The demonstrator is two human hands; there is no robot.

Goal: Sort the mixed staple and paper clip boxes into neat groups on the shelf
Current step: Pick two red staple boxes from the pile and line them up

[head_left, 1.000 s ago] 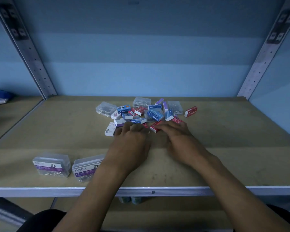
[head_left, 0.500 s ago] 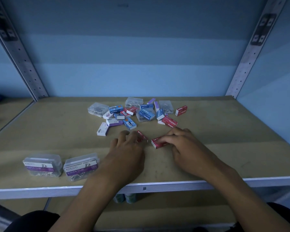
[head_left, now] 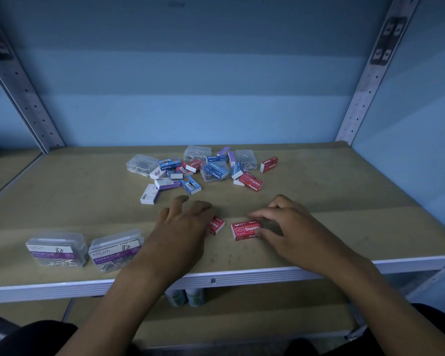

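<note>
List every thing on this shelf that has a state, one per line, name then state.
left hand: fingers spread, resting on a red staples box
right hand: pinching another red box, flat
two paper clip cases: lids shut, side by side at front left
mixed pile: unsorted, at the back

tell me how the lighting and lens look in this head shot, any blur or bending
Head view: dim, bluish light. Wide-angle bending bows the shelf uprights outward. Labels stay readable on the red staples box and the paper clip box. The left hand shows slight blur at its fingertips.
</note>
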